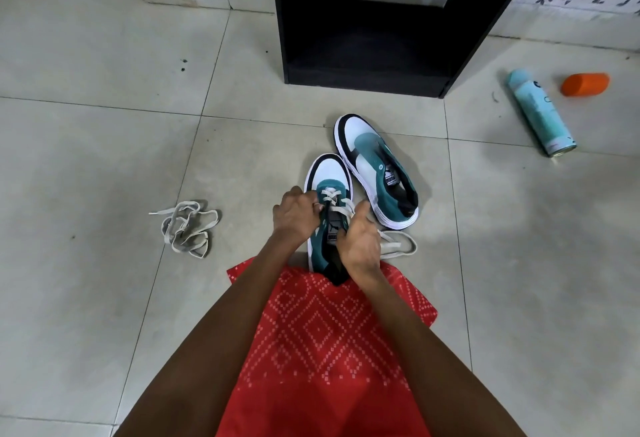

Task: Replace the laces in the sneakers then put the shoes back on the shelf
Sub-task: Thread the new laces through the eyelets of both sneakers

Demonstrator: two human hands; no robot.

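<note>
Pale tiled floor (104,125), a sneaker half laced on it in front of a black shelf unit (367,38).

Taking the near sneaker (320,246) as the mark: well to its left a loose lace (187,229) lies in a tangled heap on the tiles. The left hand (294,218) rests against the shoe's left side, fingers curled shut and pinching the lace (334,199) at the eyelets. The right hand (360,242) lies over the tongue, fingers bent around the lace's other run, whose slack loops out on the floor just right of the shoe. The heel sits on red patterned cloth (322,332). Just beyond and to the right lies the second sneaker (377,170), unlaced, between the near shoe and the shelf's open bottom bay. Far right, a pale blue spray can (538,114) lies on its side near an orange cap (585,83).
</note>
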